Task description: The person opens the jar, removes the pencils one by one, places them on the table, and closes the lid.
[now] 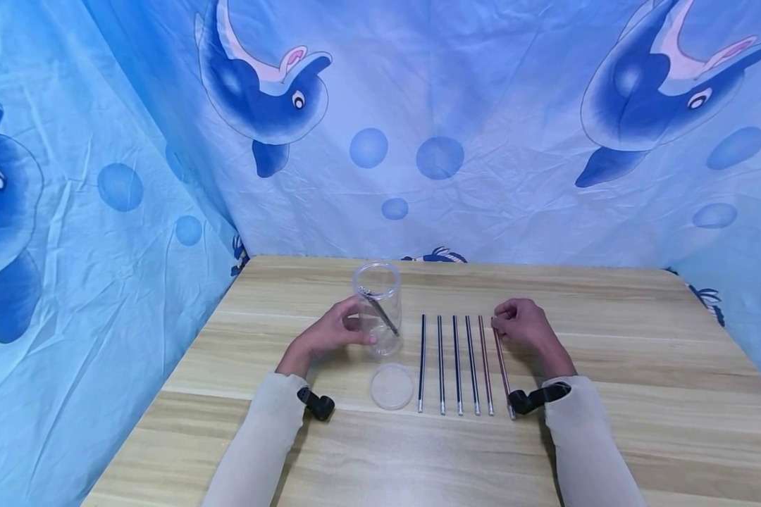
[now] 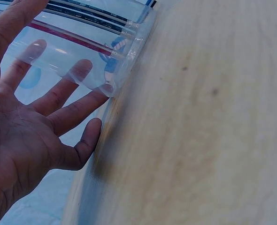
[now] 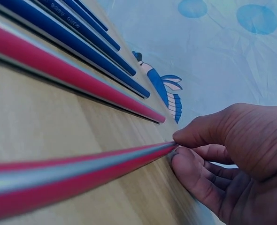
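Note:
My left hand (image 1: 332, 327) holds a clear plastic jar (image 1: 390, 299) by its side, thumb in front and fingers behind. Inside the jar, several dark pencils and a red pencil (image 2: 77, 40) lean at a slant, eraser ends at the bottom in the left wrist view. My right hand (image 1: 525, 320) pinches the far end of a red pencil (image 3: 82, 180) between thumb and forefinger. That one is the rightmost of a row on the table; its eraser end points toward me. Just left of it lies another red pencil (image 1: 485, 362).
Several blue pencils (image 1: 456, 362) lie side by side between the jar and the red ones. A round clear lid (image 1: 392, 386) rests flat in front of the jar. Behind the wooden table (image 1: 450, 465) hangs a blue dolphin-print cloth (image 1: 482, 211).

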### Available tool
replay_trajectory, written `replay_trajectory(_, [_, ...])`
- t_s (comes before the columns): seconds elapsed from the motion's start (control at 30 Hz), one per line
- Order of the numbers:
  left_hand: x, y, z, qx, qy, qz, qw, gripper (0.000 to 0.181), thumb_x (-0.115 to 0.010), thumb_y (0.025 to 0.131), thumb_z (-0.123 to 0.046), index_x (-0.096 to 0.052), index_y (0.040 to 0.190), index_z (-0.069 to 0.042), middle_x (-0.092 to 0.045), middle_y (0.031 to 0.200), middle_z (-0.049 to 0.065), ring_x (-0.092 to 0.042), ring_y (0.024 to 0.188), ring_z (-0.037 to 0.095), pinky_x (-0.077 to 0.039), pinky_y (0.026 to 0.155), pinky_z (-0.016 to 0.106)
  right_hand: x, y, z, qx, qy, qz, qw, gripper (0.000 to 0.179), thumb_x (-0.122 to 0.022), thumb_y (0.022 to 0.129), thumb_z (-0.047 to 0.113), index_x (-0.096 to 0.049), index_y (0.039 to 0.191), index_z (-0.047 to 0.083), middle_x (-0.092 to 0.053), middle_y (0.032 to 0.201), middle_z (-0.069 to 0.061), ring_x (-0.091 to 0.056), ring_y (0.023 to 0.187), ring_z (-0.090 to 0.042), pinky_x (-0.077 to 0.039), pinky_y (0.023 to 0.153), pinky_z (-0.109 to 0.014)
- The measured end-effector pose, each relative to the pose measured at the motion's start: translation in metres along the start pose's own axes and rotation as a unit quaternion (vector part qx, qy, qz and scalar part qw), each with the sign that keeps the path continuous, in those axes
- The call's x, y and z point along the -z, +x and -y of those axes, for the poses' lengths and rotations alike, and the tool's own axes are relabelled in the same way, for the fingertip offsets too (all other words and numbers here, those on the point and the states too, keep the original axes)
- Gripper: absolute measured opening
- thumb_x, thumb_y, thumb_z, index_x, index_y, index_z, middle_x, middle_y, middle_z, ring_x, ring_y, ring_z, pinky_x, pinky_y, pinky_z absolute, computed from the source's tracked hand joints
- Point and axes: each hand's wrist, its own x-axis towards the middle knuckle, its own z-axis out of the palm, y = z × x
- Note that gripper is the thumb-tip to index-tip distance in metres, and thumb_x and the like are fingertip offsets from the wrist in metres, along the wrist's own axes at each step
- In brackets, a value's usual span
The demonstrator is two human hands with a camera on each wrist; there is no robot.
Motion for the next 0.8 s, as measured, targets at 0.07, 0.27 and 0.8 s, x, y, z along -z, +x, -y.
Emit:
replay_trajectory(0.07, [-0.0001,0.0001,-0.0005,0.0,0.001,0.0,1.0,0.074,-0.082,0.082,-0.005,-0.045,0.146,-0.011,-0.054,0.137,0.018,-0.054,0.125,0.042,-0.049,0.099,0.047,-0.0005,0.0001,-0.0003,0.001,0.001,-0.002,1.0,0.026,-0.062,0.094,0.004,-0.061,0.116,-0.01,-0.067,0.095,-0.016,-0.067,0.072,-0.017,-0.058,0.065,-0.031])
replay_trajectory(0.27, [-0.0004,0.0011,0.0006,0.001,0.002,0.001,1.0,0.076,-0.081,0.081,-0.003,-0.043,0.147,-0.008,-0.054,0.137,0.019,-0.054,0.125,0.043,-0.049,0.1,0.047,-0.0008,-0.0002,-0.0007,0.003,0.002,-0.006,1.0,0.025,-0.061,0.094,0.004,-0.061,0.115,-0.01,-0.068,0.095,-0.017,-0.067,0.072,-0.017,-0.059,0.065,-0.031])
replay_trajectory(0.8, [0.0014,0.0012,0.0053,-0.019,0.004,0.009,0.9998,0.072,-0.081,0.083,-0.007,-0.043,0.144,-0.004,-0.054,0.136,0.017,-0.053,0.126,0.04,-0.051,0.097,0.043,-0.0009,-0.0037,0.0,0.012,-0.014,-0.023,0.9996,0.032,-0.063,0.094,0.013,-0.058,0.119,-0.006,-0.065,0.1,-0.018,-0.068,0.073,-0.021,-0.057,0.069,-0.033])
